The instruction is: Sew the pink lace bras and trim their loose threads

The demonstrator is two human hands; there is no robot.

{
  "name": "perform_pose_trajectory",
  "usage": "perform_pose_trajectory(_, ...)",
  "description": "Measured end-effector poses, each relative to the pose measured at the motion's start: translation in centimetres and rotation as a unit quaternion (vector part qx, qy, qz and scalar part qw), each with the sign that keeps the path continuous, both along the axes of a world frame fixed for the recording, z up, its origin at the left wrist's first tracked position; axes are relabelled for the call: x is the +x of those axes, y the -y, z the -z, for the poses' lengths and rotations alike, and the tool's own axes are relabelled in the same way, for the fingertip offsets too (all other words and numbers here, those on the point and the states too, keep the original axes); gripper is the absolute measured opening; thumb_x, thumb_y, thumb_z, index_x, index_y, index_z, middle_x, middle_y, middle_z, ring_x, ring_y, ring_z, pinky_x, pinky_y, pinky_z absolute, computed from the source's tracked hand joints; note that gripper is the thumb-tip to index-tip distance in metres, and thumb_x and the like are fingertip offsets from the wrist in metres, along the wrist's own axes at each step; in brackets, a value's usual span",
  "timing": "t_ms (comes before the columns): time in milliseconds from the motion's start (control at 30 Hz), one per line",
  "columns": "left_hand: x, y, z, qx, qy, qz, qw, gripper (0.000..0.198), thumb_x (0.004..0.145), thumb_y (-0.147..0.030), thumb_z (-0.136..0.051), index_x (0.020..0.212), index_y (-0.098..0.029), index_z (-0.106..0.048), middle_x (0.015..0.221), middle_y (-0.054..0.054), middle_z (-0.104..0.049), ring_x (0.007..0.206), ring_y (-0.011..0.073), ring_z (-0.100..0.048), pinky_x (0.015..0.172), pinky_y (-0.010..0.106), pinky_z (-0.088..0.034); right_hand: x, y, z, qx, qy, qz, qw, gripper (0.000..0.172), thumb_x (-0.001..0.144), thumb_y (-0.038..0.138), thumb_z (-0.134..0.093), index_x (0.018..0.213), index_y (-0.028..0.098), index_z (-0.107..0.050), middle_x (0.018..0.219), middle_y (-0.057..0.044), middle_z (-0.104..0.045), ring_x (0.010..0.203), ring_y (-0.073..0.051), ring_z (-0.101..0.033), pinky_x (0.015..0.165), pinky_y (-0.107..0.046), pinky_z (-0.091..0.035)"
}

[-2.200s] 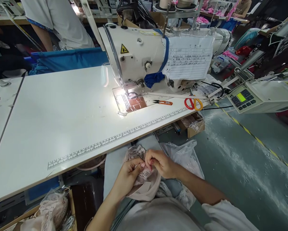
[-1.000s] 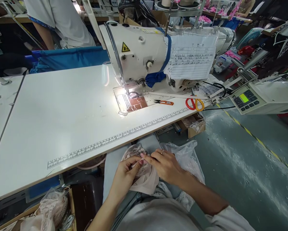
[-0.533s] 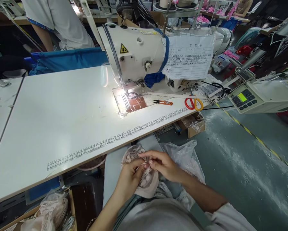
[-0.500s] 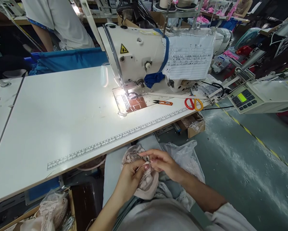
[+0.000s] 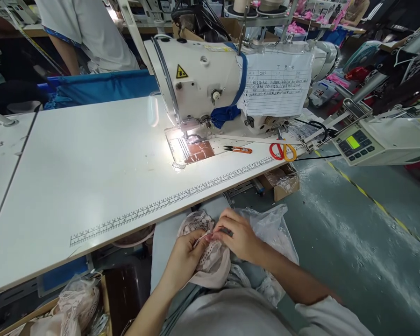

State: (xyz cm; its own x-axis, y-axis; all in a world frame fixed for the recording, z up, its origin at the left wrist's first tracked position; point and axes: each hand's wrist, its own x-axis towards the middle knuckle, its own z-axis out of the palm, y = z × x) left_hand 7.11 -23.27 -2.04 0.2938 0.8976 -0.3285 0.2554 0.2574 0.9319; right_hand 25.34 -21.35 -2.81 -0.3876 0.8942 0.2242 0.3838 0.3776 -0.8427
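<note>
A pale pink lace garment [image 5: 213, 268] lies bunched over my lap, below the table's front edge. My left hand [image 5: 186, 256] pinches a light edge of it between thumb and fingers. Opposite, the fingertips of my right hand [image 5: 238, 235] are pressed together on the same edge, nearly touching the left thumb. What exactly sits between the right fingertips is too small to make out, but the lace edge runs into them. A clear plastic bag [image 5: 278, 228] lies just beyond my right wrist.
A sewing machine [image 5: 202, 74] with its lamp lit stands on the white table [image 5: 90, 163]. Orange thread snips [image 5: 238, 149] and scissors [image 5: 282, 151] lie right of the needle. A control panel [image 5: 357, 142] juts out at right. A box of lace pieces [image 5: 78, 303] stands lower left.
My right fingers, stretched out before, have curled into a pinch. Both hands have shifted slightly left, and the lace edge between them has moved with them.
</note>
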Motion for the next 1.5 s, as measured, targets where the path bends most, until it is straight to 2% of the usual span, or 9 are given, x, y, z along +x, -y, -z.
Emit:
perform_pose_trajectory(133, -0.2, 0.1, 0.3, -0.016, 0.024, -0.008, 1.000, 0.040, 0.087, -0.054, -0.051, 0.069, -0.018, -0.055, 0.062, -0.002, -0.040, 0.059, 0.0144, -0.036, 0.057, 0.026, -0.031, 0.3, -1.1, 0.0, 0.019, -0.067, 0.018, 0.997, 0.029, 0.098, 0.041, -0.052, 0.077, 0.021, -0.054, 0.084, -0.003, -0.051, 0.068, -0.014, -0.049, 0.061, -0.027, -0.043)
perform_pose_trajectory(267, 0.0, 0.2, 0.5, -0.028, 0.047, -0.012, 0.998, 0.039, 0.085, -0.053, -0.054, 0.070, -0.017, -0.057, 0.061, -0.003, -0.040, 0.057, 0.0131, -0.035, 0.054, 0.025, -0.029, 0.3, -1.5, -0.7, -0.019, -0.135, -0.075, 0.988, 0.029, 0.103, 0.042, -0.040, 0.082, 0.022, -0.048, 0.090, -0.005, -0.058, 0.069, -0.014, -0.051, 0.064, -0.028, -0.045)
perform_pose_trajectory(500, 0.1, 0.2, 0.1, -0.003, 0.052, -0.044, 0.998, 0.038, 0.085, -0.051, -0.056, 0.068, -0.017, -0.061, 0.058, -0.003, -0.044, 0.054, 0.0129, -0.037, 0.052, 0.025, -0.033, 0.0, -0.7, -0.4, 0.070, 0.009, -0.037, 0.997, 0.021, 0.092, 0.039, -0.064, 0.082, 0.021, -0.059, 0.087, -0.003, -0.050, 0.079, -0.017, -0.051, 0.071, -0.030, -0.045)
perform_pose_trajectory(700, -0.1, 0.2, 0.9, -0.003, 0.029, -0.018, 0.999, 0.036, 0.085, -0.048, -0.055, 0.073, -0.016, -0.066, 0.062, -0.001, -0.048, 0.058, 0.0140, -0.041, 0.054, 0.025, -0.034, -0.3, -1.0, -0.4, 0.117, 0.010, 0.006, 0.993, 0.019, 0.097, 0.018, -0.049, 0.079, 0.020, -0.051, 0.089, -0.005, -0.050, 0.082, -0.018, -0.048, 0.075, -0.032, -0.044)
perform_pose_trajectory(867, -0.2, 0.4, 1.3, 0.014, 0.043, -0.005, 0.999, 0.031, 0.087, -0.041, -0.054, 0.074, -0.016, -0.066, 0.062, 0.000, -0.051, 0.057, 0.0133, -0.040, 0.052, 0.024, -0.033, -0.1, -1.0, 0.4, 0.057, 0.015, -0.106, 0.993, 0.022, 0.096, 0.014, -0.040, 0.076, 0.023, -0.043, 0.081, -0.004, -0.057, 0.077, -0.017, -0.053, 0.073, -0.030, -0.047)
perform_pose_trajectory(1000, -0.8, 0.8, 1.1, 0.019, 0.025, -0.019, 0.999, 0.036, 0.088, -0.045, -0.053, 0.071, -0.016, -0.066, 0.058, -0.001, -0.046, 0.055, 0.0128, -0.038, 0.052, 0.024, -0.032, 3.7, -3.3, 2.8, 0.002, 0.190, 0.030, 0.981, 0.021, 0.088, 0.005, -0.044, 0.075, 0.021, -0.050, 0.069, -0.003, -0.055, 0.073, -0.020, -0.054, 0.075, -0.033, -0.045)
perform_pose_trajectory(1133, -1.0, 0.9, 0.9, 0.011, -0.001, -0.041, 0.999, 0.041, 0.087, -0.052, -0.050, 0.076, -0.015, -0.066, 0.049, -0.007, -0.029, 0.045, 0.0101, -0.024, 0.045, 0.024, -0.021, 6.1, -4.8, 3.3, -0.035, 0.228, 0.109, 0.967, 0.015, 0.093, 0.018, -0.049, 0.080, 0.019, -0.055, 0.064, -0.003, -0.054, 0.066, -0.020, -0.055, 0.065, -0.029, -0.042)
perform_pose_trajectory(1333, 0.0, 0.6, 0.4, 0.039, -0.036, -0.029, 0.998, 0.038, 0.086, -0.049, -0.049, 0.073, -0.016, -0.062, 0.050, -0.006, -0.032, 0.047, 0.0105, -0.026, 0.047, 0.024, -0.021, 0.8, -1.4, 0.7, 0.004, 0.004, -0.014, 1.000, 0.032, 0.099, 0.044, -0.045, 0.084, 0.020, -0.060, 0.077, -0.003, -0.057, 0.068, -0.014, -0.054, 0.061, -0.025, -0.041)
perform_pose_trajectory(1500, -0.7, 1.1, 1.0, 0.033, -0.032, -0.025, 0.999, 0.040, 0.089, -0.050, -0.048, 0.070, -0.017, -0.060, 0.053, -0.005, -0.035, 0.051, 0.0115, -0.029, 0.050, 0.024, -0.024, 0.8, -1.7, 0.2, 0.063, -0.038, 0.189, 0.979, 0.032, 0.099, 0.031, -0.046, 0.069, 0.020, -0.049, 0.067, 0.001, -0.048, 0.064, -0.014, -0.048, 0.061, -0.026, -0.036)
